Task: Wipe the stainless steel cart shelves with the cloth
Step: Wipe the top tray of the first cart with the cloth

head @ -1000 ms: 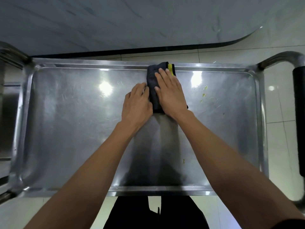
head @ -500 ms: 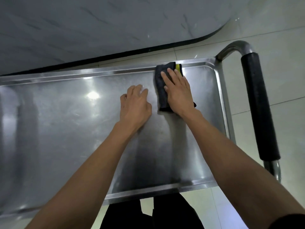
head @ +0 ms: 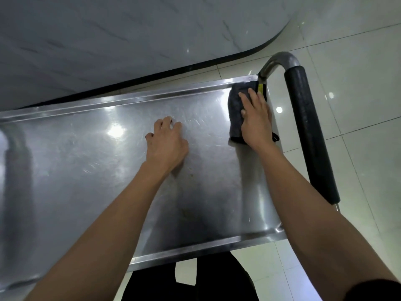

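Right hand point(head: 256, 122) lies flat with fingers straight, pressing the dark cloth point(head: 236, 109) into the far right corner of the steel cart shelf point(head: 86, 170). A yellow tag on the cloth sits right against the shelf's rim. Left hand point(head: 166, 144) rests mid-shelf, fingers loosely spread, holding nothing. The black foam cart handle point(head: 308, 131) runs just beside the right hand. Pale floor tiles point(head: 358, 72) and a gray marble-look wall point(head: 130, 40) beyond.

The shelf point(head: 86, 170) is carrying a dark cloth point(head: 235, 111) lying flat in its far right corner, with faint specks sitting near the middle.
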Available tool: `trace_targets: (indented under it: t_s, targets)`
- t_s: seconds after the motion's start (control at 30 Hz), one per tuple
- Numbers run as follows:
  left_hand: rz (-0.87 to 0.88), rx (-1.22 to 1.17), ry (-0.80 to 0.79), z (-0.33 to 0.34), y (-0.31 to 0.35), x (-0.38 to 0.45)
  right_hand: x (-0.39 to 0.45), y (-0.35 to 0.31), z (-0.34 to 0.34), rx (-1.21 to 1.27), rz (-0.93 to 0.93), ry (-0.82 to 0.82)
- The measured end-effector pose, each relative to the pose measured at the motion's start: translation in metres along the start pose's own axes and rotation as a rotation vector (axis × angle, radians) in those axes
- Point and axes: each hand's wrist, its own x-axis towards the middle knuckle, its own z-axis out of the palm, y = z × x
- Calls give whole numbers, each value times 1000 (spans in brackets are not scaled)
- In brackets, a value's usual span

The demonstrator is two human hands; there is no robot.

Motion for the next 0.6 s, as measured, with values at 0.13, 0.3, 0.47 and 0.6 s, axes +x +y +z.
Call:
trace_targets:
  t_s: [0.13,0.3,0.47,0.6]
  targets:
    - [33,-2,-22,-1,-5,0,0,0,2,-8,3,13]
    - [99,-11,-34,-6,-23,0,-15,-14,17,-85,-66,21]
    - [136,-146,33,-11,-54,-11,-43,-70,45,-67,-101,-12]
    - [47,-30,132,-12,-91,-40,-58,-114,64,-42,-138,-31]
